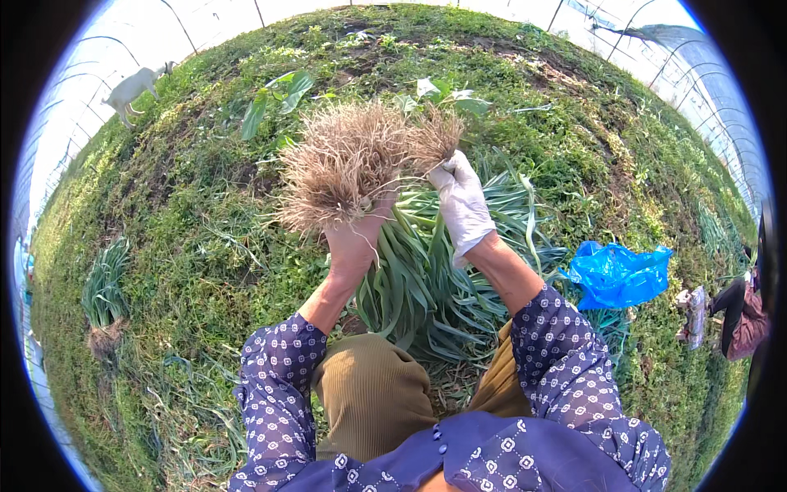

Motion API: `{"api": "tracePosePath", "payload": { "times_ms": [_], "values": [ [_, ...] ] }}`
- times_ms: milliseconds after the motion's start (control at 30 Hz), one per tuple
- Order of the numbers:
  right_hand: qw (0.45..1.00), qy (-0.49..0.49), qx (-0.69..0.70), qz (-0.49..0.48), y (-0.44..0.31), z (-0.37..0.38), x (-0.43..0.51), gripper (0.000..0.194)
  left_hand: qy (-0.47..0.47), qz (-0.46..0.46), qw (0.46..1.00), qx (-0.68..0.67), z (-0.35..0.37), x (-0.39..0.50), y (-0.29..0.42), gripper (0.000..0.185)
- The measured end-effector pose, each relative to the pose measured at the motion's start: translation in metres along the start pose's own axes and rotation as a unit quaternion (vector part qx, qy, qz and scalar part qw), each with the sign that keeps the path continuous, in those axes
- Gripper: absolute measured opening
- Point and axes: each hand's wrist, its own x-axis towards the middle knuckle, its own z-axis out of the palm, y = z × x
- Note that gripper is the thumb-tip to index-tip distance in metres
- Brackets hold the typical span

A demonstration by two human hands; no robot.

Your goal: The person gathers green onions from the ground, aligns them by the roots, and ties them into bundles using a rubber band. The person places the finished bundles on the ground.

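A large bunch of leek-like plants [399, 277] hangs root end up from my left hand [356, 237], which is bare and closed around it just below the roots. Its dense, pale brown roots [344, 160] spread above that hand, and the long green leaves droop towards my knees. Beside it, my right hand [461, 200], in a white glove, grips a smaller bunch of the same plants by the base of its roots [435, 138]. The two root masses touch or nearly touch. More green leaves [504, 203] lie behind and under my right hand.
A blue plastic bag [618, 273] lies on the weedy ground at the right. Another plant bunch [106, 295] lies far left. A white goat [136, 89] stands at the upper left. Part of another person [744, 320] shows at the far right edge. Greenhouse hoops [695, 67] arch around.
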Motion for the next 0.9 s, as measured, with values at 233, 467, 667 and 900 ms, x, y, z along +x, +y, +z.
{"api": "tracePosePath", "payload": {
  "times_ms": [233, 467, 667, 900],
  "values": [
    [0.965, -0.022, 0.261, 0.014, -0.01, -0.004, -0.006, 0.01, -0.036, 0.113, 0.973, 0.198, 0.039, 0.009, 0.011, 0.024],
    [0.991, 0.015, 0.133, -0.03, -0.002, -0.04, -0.011, 0.034, -0.088, 0.051, 0.972, 0.214, 0.086, -0.006, 0.013, 0.023],
    [0.989, -0.043, 0.139, -0.002, -0.02, -0.068, -0.022, 0.044, -0.141, -0.032, 0.904, 0.403, 0.1, -0.021, 0.008, 0.024],
    [0.971, -0.158, 0.174, 0.05, -0.029, -0.075, -0.033, 0.079, -0.166, 0.152, 0.803, 0.552, 0.1, -0.044, 0.015, 0.015]
  ]
}}
